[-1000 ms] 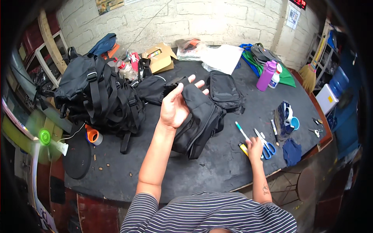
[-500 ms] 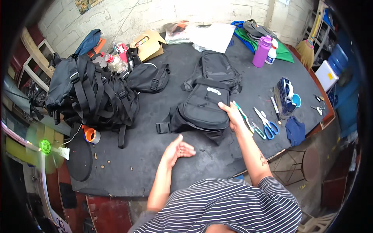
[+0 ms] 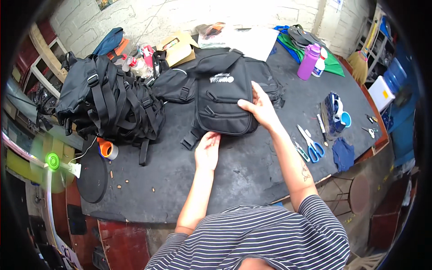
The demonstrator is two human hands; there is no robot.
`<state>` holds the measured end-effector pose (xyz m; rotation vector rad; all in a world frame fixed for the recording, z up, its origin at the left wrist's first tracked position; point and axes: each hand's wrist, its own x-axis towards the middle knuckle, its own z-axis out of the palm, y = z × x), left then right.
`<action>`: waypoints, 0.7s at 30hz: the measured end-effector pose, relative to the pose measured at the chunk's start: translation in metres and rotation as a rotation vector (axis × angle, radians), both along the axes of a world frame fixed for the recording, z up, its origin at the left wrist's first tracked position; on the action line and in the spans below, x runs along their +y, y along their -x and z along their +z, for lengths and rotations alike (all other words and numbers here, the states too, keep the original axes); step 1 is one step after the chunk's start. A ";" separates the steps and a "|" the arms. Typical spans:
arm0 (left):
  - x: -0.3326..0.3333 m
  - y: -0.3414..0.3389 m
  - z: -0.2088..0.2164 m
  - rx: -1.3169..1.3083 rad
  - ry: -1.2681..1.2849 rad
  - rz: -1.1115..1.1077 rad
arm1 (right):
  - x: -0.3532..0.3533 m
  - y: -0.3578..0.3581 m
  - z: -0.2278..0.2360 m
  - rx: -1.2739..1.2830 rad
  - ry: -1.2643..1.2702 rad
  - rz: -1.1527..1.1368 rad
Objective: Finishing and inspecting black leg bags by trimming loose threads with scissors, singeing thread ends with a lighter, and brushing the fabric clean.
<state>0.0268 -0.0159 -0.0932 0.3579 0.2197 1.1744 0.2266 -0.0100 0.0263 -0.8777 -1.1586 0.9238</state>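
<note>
A black bag (image 3: 223, 101) with zipped front pockets and a pale print is tilted up over the table, its front facing me. My right hand (image 3: 262, 107) grips its right edge, thumb on the front and fingers along the side. Under the bottom edge, my left hand (image 3: 208, 148) holds it from below, the fingertips hidden behind the bag. A strap with a black buckle (image 3: 188, 141) hangs at its lower left. Behind it on the right lies another black bag (image 3: 268, 77), partly covered.
Heaped black backpacks (image 3: 108, 99) fill the table's left, beside an orange-cored tape roll (image 3: 107, 148). At right lie blue-handled scissors (image 3: 313, 148), thread snips (image 3: 302, 153), a marker (image 3: 321, 126) and a tape dispenser (image 3: 334, 112). A purple bottle (image 3: 308, 63) stands farther back.
The bag was lying lower and flatter; it has been lifted, tilted up and shifted left. My left hand went from free above the table to the bag's bottom edge. My right hand rose with it.
</note>
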 end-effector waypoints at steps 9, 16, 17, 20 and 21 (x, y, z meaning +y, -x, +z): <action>-0.005 -0.017 0.078 -0.058 -0.166 -0.121 | -0.006 -0.023 0.046 -0.230 0.060 0.384; 0.010 -0.044 0.089 -0.053 -0.207 -0.047 | -0.007 0.004 0.067 -1.152 -0.159 -0.420; 0.007 -0.033 0.087 -0.055 -0.216 -0.041 | -0.007 0.009 0.060 -1.095 -0.215 -0.529; 0.025 -0.026 0.095 -0.054 -0.227 -0.008 | -0.012 0.021 0.042 -1.050 -0.298 -0.385; 0.030 -0.028 0.099 -0.052 -0.232 0.002 | -0.013 0.020 0.027 -0.994 -0.257 -0.311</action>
